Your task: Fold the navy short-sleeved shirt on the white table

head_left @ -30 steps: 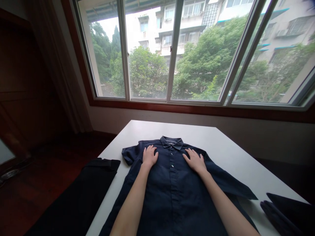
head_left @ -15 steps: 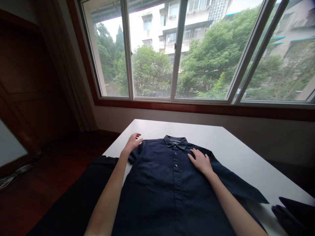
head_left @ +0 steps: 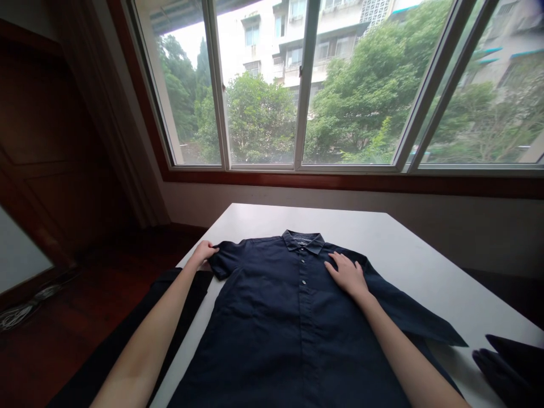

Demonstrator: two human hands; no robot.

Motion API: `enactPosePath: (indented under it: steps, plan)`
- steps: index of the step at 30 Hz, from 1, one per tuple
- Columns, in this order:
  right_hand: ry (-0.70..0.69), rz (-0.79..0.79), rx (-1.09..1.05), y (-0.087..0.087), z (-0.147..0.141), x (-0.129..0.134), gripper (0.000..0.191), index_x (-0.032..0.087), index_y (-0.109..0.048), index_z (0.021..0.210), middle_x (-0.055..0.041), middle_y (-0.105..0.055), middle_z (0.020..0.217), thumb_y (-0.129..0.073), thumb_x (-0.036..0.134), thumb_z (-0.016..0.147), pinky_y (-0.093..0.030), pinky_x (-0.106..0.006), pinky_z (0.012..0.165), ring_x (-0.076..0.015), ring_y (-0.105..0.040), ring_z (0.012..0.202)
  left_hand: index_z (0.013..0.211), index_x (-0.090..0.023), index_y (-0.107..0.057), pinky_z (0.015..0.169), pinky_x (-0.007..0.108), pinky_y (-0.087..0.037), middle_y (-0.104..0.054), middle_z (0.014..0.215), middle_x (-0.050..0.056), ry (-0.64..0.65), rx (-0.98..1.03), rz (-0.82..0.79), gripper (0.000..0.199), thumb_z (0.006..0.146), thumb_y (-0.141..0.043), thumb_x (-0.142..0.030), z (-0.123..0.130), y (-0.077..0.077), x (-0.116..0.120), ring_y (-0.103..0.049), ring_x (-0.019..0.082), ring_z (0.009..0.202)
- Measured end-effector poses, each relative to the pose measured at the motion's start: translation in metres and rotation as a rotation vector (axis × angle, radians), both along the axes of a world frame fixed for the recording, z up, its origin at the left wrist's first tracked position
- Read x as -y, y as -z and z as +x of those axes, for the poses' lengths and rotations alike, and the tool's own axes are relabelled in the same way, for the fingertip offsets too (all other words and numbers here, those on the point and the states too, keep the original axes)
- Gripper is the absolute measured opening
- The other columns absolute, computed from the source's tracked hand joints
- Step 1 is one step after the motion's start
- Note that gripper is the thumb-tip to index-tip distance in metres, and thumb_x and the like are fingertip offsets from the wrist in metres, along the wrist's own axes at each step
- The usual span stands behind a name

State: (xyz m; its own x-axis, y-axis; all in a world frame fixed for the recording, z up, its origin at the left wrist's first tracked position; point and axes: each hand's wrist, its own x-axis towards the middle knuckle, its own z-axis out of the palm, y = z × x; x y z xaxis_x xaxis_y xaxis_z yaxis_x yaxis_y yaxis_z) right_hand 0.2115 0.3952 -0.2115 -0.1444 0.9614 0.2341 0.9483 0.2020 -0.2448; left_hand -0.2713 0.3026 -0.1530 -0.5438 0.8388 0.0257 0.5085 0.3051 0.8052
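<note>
A dark navy button-up shirt (head_left: 267, 317) lies front side up on the white table (head_left: 352, 226), its collar (head_left: 303, 241) toward the window. At the far left, my left hand (head_left: 204, 250) is closed on the shirt's left-lying sleeve (head_left: 227, 258), pinching its outer edge and drawing it out sideways. My right hand (head_left: 347, 273) rests flat on the chest just right of the buttons, fingers spread. The other sleeve (head_left: 420, 314) stretches out to the lower right. The shirt's bottom is cut off by the frame.
Black cloth (head_left: 187, 306) hangs over the table's left edge under my left arm. Dark folded fabric (head_left: 505, 362) sits at the lower right. Beyond the table are a wall and a wide window (head_left: 263, 113). A bundle of cables (head_left: 25, 309) lies on the floor at left.
My left hand has moved left and closed on the sleeve, which is now pulled outward and lies more spread. My right hand stays on the chest.
</note>
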Motion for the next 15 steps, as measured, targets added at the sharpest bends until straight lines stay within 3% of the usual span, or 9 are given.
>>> enactPosePath:
  steps: [6,9,12,15]
  plan:
    - [0.000,0.007,-0.002,-0.001,-0.001,0.001,0.048,0.022,-0.051,0.135,-0.0066,-0.044,0.149,-0.035,0.044,0.096,-0.020,-0.055,0.116,-0.0246,-0.034,0.140,0.080,-0.016,-0.055,0.059,0.023,-0.046,-0.061,0.067,-0.001,-0.020,0.097,0.046,0.026,0.073,-0.073,-0.034,0.000,-0.009,0.009,-0.061,0.016,0.068]
    - [-0.003,0.011,0.004,0.000,0.000,0.000,0.048,0.022,-0.050,0.136,-0.0069,-0.044,0.148,-0.035,0.044,0.096,-0.020,-0.055,0.115,-0.0251,-0.034,0.139,0.079,-0.014,-0.060,0.061,0.026,-0.050,-0.065,0.069,0.002,0.074,0.179,0.011,0.030,0.070,-0.078,-0.037,0.010,-0.011,0.018,-0.064,0.019,0.070]
    - [-0.004,0.007,0.004,0.000,0.000,0.000,0.048,0.022,-0.050,0.136,-0.0063,-0.044,0.149,-0.036,0.044,0.096,-0.020,-0.055,0.115,-0.0245,-0.034,0.139,0.080,-0.013,-0.063,0.065,0.028,-0.053,-0.069,0.073,0.004,0.165,0.227,-0.012,0.034,0.058,-0.086,-0.024,0.019,-0.010,0.028,-0.066,0.021,0.074]
    - [-0.004,0.006,-0.005,0.000,0.000,0.000,0.048,0.021,-0.051,0.136,-0.0059,-0.044,0.149,-0.036,0.043,0.096,-0.020,-0.054,0.116,-0.0236,-0.034,0.139,0.103,-0.012,-0.058,0.069,0.029,-0.055,-0.069,0.078,0.003,0.171,0.238,0.010,0.049,0.060,-0.082,-0.012,0.022,-0.007,0.034,-0.067,0.020,0.077]
